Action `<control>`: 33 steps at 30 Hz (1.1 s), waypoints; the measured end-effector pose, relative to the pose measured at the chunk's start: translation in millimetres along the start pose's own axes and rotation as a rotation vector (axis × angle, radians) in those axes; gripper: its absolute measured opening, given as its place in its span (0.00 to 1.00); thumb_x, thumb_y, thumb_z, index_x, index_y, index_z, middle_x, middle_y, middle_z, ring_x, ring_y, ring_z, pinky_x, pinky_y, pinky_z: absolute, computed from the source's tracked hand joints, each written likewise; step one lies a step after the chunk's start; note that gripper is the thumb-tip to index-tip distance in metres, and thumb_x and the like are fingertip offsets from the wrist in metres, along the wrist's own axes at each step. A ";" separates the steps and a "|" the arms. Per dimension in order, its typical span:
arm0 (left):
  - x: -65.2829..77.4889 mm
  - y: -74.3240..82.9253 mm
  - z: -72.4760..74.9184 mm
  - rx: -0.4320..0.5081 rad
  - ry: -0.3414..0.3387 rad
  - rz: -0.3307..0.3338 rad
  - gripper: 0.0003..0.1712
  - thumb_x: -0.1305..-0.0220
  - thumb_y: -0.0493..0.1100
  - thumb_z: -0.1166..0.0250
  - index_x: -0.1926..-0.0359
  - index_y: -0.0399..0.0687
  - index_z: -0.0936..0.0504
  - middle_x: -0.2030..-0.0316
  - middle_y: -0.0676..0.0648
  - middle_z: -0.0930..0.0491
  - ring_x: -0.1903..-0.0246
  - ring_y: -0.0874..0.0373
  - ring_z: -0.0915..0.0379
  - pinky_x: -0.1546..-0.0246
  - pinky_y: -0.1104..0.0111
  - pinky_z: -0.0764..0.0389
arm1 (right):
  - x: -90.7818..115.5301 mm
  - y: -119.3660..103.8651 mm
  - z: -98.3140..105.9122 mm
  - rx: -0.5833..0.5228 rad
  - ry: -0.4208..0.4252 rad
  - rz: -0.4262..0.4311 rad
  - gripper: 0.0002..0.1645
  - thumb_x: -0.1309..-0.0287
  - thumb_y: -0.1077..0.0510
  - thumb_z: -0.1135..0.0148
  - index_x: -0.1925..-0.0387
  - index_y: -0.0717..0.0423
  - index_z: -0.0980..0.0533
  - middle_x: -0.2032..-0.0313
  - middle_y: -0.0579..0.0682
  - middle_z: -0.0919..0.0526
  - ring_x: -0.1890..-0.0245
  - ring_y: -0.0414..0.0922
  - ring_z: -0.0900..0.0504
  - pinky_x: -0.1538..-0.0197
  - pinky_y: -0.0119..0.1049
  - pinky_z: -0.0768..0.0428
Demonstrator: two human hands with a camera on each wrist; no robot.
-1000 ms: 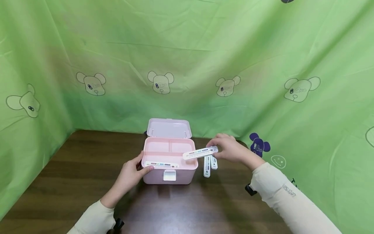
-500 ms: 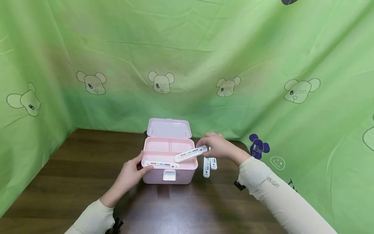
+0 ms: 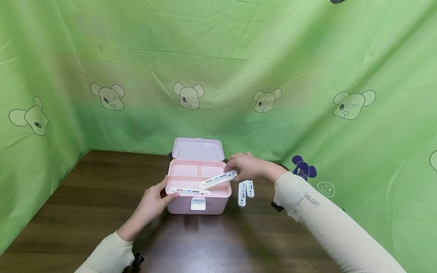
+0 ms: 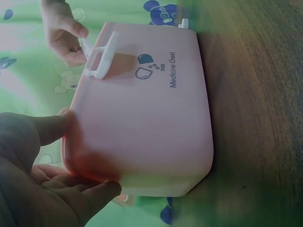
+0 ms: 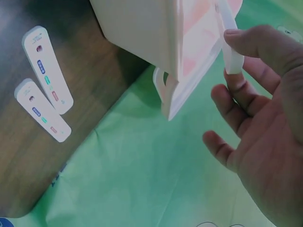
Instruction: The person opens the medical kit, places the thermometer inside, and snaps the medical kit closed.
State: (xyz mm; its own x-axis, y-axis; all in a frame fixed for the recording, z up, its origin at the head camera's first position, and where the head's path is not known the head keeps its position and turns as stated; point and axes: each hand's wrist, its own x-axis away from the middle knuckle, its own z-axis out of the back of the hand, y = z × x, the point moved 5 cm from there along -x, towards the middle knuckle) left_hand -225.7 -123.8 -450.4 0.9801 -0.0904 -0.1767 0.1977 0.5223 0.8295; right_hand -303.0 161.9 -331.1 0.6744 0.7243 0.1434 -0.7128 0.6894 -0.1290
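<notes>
A pink medicine chest (image 3: 175,206) stands with its lid (image 3: 198,149) tipped back. At its front left corner my left hand (image 3: 152,201) holds on, thumb at the front rim and fingers along the side. My right hand (image 3: 248,167) pinches one end of a white strip thermometer (image 3: 216,180) between thumb and fingers. That thermometer slants over the chest's right side, its far end above the front compartment. Inside, along the front wall, lies another thermometer (image 3: 189,191). The right wrist view shows the thumb (image 5: 241,40) pressed on the held thermometer's edge.
Two more thermometers, a nearer one (image 3: 242,195) and a farther one (image 3: 250,189), lie side by side on the brown wooden table (image 3: 112,182) right of the chest. A divider (image 3: 198,168) splits the chest's back part. Green printed cloth (image 3: 218,57) hangs behind and at both sides.
My right hand has moved left, carrying the thermometer from beside the chest's right rim to farther over the opening. The left hand stays at the corner.
</notes>
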 end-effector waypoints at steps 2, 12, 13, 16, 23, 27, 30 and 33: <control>-0.3 0.0 0.3 -0.004 0.000 -0.002 0.47 0.36 0.45 0.26 0.25 0.30 0.40 0.29 0.33 0.33 0.34 0.46 0.28 0.40 0.53 0.21 | -2.5 0.0 -0.2 -0.007 -0.031 0.007 0.23 0.51 0.60 0.27 0.50 0.46 0.15 0.58 0.41 0.21 0.53 0.43 0.26 0.51 0.43 0.34; -0.2 -1.0 2.9 -0.003 0.010 0.007 0.47 0.37 0.45 0.26 0.26 0.29 0.39 0.30 0.33 0.32 0.35 0.46 0.27 0.40 0.53 0.20 | -22.2 -5.0 -8.3 -0.064 -0.116 0.060 0.25 0.48 0.59 0.26 0.46 0.46 0.16 0.56 0.41 0.20 0.50 0.46 0.24 0.42 0.49 0.33; -0.4 -1.2 2.8 -0.004 0.011 0.009 0.47 0.37 0.45 0.26 0.26 0.30 0.39 0.31 0.33 0.32 0.35 0.46 0.27 0.40 0.53 0.20 | -24.2 -6.2 -9.4 -0.066 -0.115 0.067 0.25 0.48 0.60 0.26 0.46 0.47 0.16 0.56 0.41 0.20 0.50 0.46 0.24 0.43 0.49 0.33; -0.8 -1.4 1.7 -0.004 0.008 0.013 0.47 0.37 0.45 0.26 0.26 0.30 0.39 0.31 0.33 0.31 0.35 0.46 0.26 0.41 0.54 0.20 | -30.1 -10.0 -12.1 -0.057 -0.115 0.084 0.24 0.48 0.61 0.27 0.46 0.48 0.16 0.57 0.42 0.19 0.51 0.45 0.24 0.43 0.47 0.35; -1.1 -0.3 1.1 -0.013 0.011 0.010 0.46 0.37 0.44 0.26 0.26 0.30 0.38 0.31 0.33 0.31 0.36 0.47 0.26 0.41 0.54 0.19 | -43.3 -20.0 -14.3 -0.038 -0.117 0.103 0.22 0.50 0.62 0.27 0.50 0.49 0.16 0.60 0.42 0.19 0.53 0.45 0.22 0.45 0.46 0.35; -1.5 -1.0 2.1 -0.010 0.017 0.009 0.46 0.37 0.44 0.25 0.26 0.30 0.38 0.31 0.33 0.30 0.36 0.47 0.25 0.42 0.55 0.19 | -53.3 -25.8 -18.1 -0.025 -0.113 0.117 0.22 0.51 0.62 0.27 0.51 0.48 0.16 0.61 0.41 0.19 0.54 0.44 0.22 0.47 0.44 0.35; -1.7 -1.4 1.8 -0.010 0.018 0.002 0.46 0.37 0.44 0.25 0.26 0.30 0.38 0.32 0.33 0.29 0.37 0.48 0.24 0.43 0.56 0.18 | -59.1 -29.9 -22.7 -0.018 -0.099 0.124 0.21 0.51 0.61 0.26 0.52 0.47 0.16 0.61 0.40 0.18 0.55 0.42 0.22 0.48 0.43 0.35; -1.9 -1.5 0.8 -0.006 0.019 0.000 0.46 0.37 0.44 0.25 0.26 0.30 0.37 0.33 0.33 0.28 0.39 0.48 0.23 0.44 0.57 0.18 | -62.2 -33.5 -28.2 -0.016 -0.074 0.132 0.22 0.51 0.61 0.26 0.52 0.47 0.15 0.61 0.39 0.18 0.55 0.42 0.22 0.47 0.43 0.35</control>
State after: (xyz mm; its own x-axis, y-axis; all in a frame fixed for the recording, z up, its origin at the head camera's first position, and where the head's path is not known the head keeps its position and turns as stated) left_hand -227.8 -125.2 -450.9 0.9797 -0.0742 -0.1865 0.1973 0.5276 0.8262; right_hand -315.7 94.1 -363.4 0.5587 0.8057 0.1965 -0.7908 0.5890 -0.1666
